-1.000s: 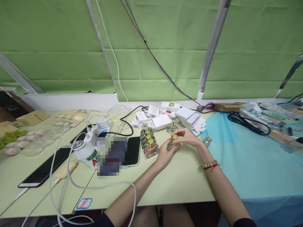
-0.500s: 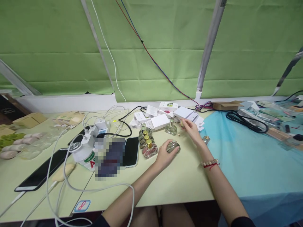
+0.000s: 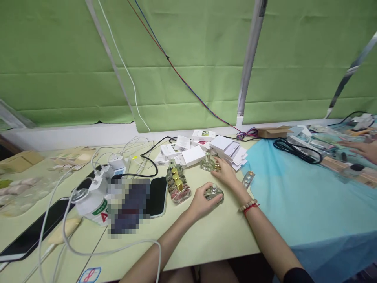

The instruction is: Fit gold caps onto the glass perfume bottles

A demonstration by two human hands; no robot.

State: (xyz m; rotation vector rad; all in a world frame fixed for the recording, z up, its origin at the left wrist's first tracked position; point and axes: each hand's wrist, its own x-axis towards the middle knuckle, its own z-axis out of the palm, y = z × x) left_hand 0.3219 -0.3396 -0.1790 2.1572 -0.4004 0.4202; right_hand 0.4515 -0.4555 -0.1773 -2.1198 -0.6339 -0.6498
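My left hand [image 3: 202, 202] is wrapped round a clear glass perfume bottle [image 3: 213, 193], which stands upright with its uncapped neck showing. Just beyond it, my right hand [image 3: 227, 173] has its fingers closed on a small gold cap [image 3: 217, 167]. An uncapped perfume bottle [image 3: 207, 163] stands right by those fingertips; whether they touch it is hard to tell. To the left is a row of several similar bottles [image 3: 180, 193], most with gold caps. A narrower glass bottle [image 3: 248, 179] lies beside my right wrist.
White boxes [image 3: 193, 155] are heaped behind the bottles. A phone [image 3: 157, 198], chargers [image 3: 101, 177] and loose white cables crowd the left. Blue cloth [image 3: 294, 196] covers the right side, with a coiled black cable [image 3: 297, 150]. Another person's hand [image 3: 365, 150] reaches in far right.
My right hand has moved left and down with the gold cap, closer to the standing bottle. My left hand keeps its hold. Another person's hand has appeared at far right. The view has shifted slightly.
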